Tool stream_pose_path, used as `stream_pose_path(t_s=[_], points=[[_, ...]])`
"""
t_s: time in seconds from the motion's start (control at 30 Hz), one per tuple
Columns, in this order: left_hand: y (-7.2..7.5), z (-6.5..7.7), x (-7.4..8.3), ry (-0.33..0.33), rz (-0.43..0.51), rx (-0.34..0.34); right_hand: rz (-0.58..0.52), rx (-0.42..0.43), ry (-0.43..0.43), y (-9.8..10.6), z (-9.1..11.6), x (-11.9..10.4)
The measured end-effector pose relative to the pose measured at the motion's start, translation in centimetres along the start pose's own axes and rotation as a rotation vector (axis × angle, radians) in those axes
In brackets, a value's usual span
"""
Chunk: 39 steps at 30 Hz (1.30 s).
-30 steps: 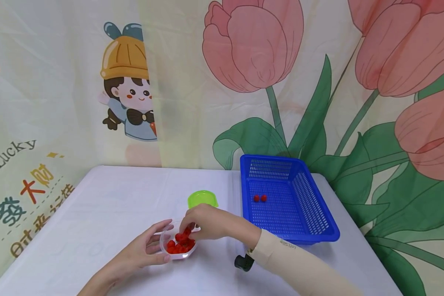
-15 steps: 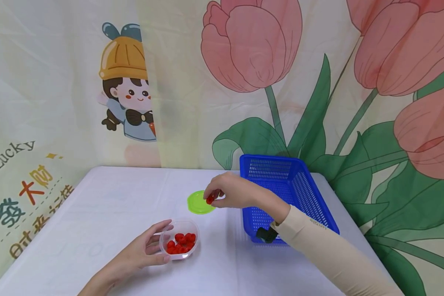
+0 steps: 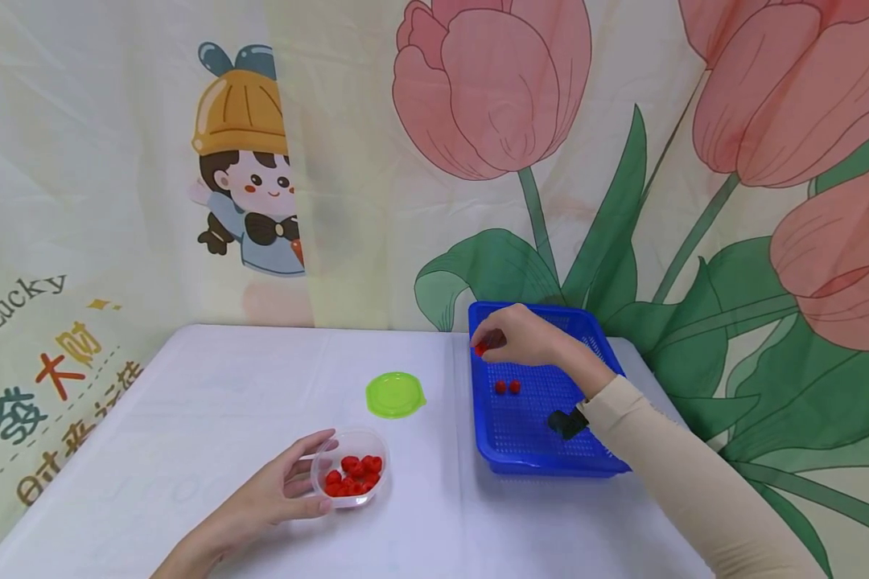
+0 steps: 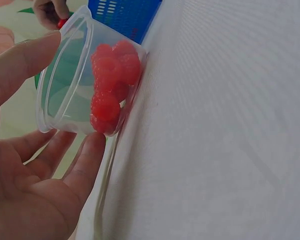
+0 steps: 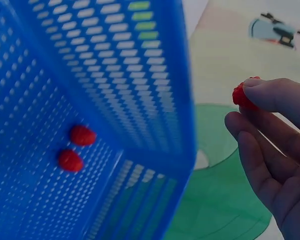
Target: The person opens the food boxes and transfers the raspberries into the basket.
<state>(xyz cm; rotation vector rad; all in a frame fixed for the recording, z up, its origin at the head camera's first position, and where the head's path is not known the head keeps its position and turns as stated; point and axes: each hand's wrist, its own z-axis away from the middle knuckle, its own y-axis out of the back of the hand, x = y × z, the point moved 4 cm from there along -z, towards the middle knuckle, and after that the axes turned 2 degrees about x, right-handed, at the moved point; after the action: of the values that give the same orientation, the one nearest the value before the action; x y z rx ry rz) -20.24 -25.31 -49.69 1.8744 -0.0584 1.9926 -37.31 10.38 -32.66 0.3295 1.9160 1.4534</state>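
Note:
Resting on the table, a clear plastic tub holds several red raspberries at its bottom. My left hand grips the tub from the left, thumb near the rim and fingers around its side. Over the left wall of a blue perforated basket, my right hand pinches a raspberry between thumb and fingers. Two more raspberries lie side by side on the basket floor, below the hand in the head view.
A bright green lid lies flat on the table behind the tub, left of the basket. White cloth covers the table. Behind it hangs a printed curtain. A black wrist camera sits on the right wrist.
My right hand has lifted a raspberry from the tub and carried it right and away, past the green lid, to the basket. My left hand stays on the tub.

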Motion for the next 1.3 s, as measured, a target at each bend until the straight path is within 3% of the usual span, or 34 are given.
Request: stream_pose_path(t_s=[0.3,0.53,0.93,1.3], points=[[0.0,0.2,0.3,-0.003,-0.020,0.003,0.019,-0.012,-0.117,-0.8,0.8,5.7],[0.0,0.2,0.4,0.008,-0.020,-0.001,0.053,-0.041,-0.229,-2.1,1.6,8.6],[0.1,0.3,0.1,-0.011,-0.009,-0.004,0.045,-0.081,-0.304,-3.9,2.6,11.8],[0.1,0.1,0.1,0.022,-0.010,0.006,0.035,-0.114,-0.358,-5.1,3.1,12.9]])
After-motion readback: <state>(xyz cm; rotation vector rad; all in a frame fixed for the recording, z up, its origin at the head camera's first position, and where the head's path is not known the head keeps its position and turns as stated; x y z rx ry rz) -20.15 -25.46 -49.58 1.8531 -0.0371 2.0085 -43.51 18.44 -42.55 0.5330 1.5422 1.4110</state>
